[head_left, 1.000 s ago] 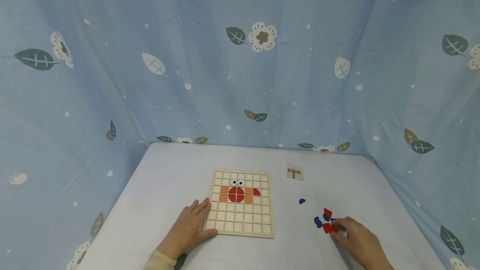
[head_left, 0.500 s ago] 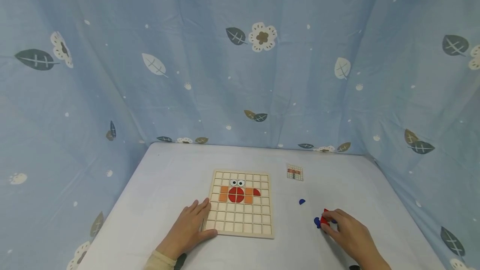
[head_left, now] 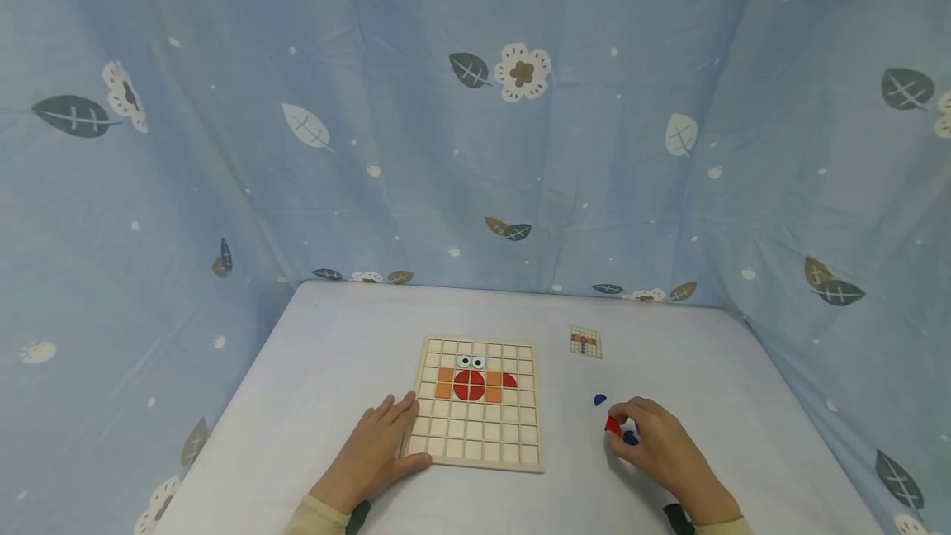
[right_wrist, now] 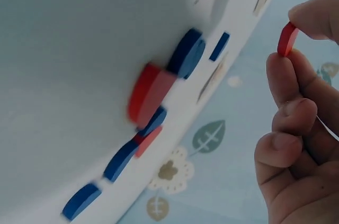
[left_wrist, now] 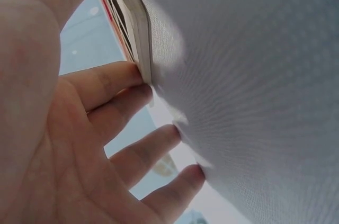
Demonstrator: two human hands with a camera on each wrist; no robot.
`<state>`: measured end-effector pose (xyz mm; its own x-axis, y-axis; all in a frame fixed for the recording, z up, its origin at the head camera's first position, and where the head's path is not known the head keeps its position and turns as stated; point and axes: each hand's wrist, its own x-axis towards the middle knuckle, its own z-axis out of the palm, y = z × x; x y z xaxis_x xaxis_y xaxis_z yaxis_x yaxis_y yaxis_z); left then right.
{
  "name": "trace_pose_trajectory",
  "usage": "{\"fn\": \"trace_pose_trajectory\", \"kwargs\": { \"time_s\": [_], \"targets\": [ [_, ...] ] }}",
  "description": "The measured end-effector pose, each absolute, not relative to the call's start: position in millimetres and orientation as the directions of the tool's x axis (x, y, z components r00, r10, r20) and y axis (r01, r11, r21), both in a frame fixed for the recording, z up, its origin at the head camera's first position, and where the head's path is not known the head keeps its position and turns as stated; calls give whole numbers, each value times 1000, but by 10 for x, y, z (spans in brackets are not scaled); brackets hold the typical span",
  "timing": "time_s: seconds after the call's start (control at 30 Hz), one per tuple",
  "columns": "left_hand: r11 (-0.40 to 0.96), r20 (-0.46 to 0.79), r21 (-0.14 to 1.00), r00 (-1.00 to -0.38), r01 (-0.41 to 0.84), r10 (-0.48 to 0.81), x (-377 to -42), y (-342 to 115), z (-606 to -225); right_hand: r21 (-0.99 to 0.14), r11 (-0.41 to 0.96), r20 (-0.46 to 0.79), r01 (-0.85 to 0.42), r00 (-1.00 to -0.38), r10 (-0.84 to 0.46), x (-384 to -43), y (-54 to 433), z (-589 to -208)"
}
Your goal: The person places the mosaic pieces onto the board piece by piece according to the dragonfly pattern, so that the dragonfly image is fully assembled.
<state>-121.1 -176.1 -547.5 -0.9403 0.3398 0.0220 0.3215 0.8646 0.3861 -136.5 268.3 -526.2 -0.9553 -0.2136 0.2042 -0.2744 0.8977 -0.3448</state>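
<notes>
A square wooden grid board point(head_left: 475, 432) lies on the table, with my left hand point(head_left: 371, 456) at its lower left corner. In the left wrist view the fingers point(left_wrist: 122, 78) are extended and touch the board's edge and the tabletop. My right hand point(head_left: 661, 446) pinches a red puzzle piece point(right_wrist: 287, 39) between thumb and fingertip, raised above the table right of the board. Near that hand lie several blue pieces point(right_wrist: 186, 53) and red pieces point(right_wrist: 151, 94), partly hidden by it in the head view. Set in the board are red, orange and eye pieces point(head_left: 469, 386).
A small card point(head_left: 585, 342) with a grid picture lies beyond the board, to its right. One blue half-round piece point(head_left: 599, 400) sits apart between the card and my right hand. A blue patterned curtain point(head_left: 490, 147) surrounds the white table point(head_left: 357, 329).
My right hand has picked a red piece from the pile and carried it leftward, toward the board. My left hand has stayed at the board's corner.
</notes>
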Motion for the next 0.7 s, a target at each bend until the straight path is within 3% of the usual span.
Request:
{"fn": "trace_pose_trajectory", "kwargs": {
  "time_s": [0.33, 0.7],
  "targets": [
    [859, 35, 397, -941, 323, 338, -1204, -1764, -5450, -292, 818, 397, -496, -841, -368, -1501, 2383, -5316],
    [852, 44, 405, -938, 331, 344, -1206, -1768, -5460, -242, 754, 467, -610, -755, -461, -1614, 1954, -5254]
  ]
}}
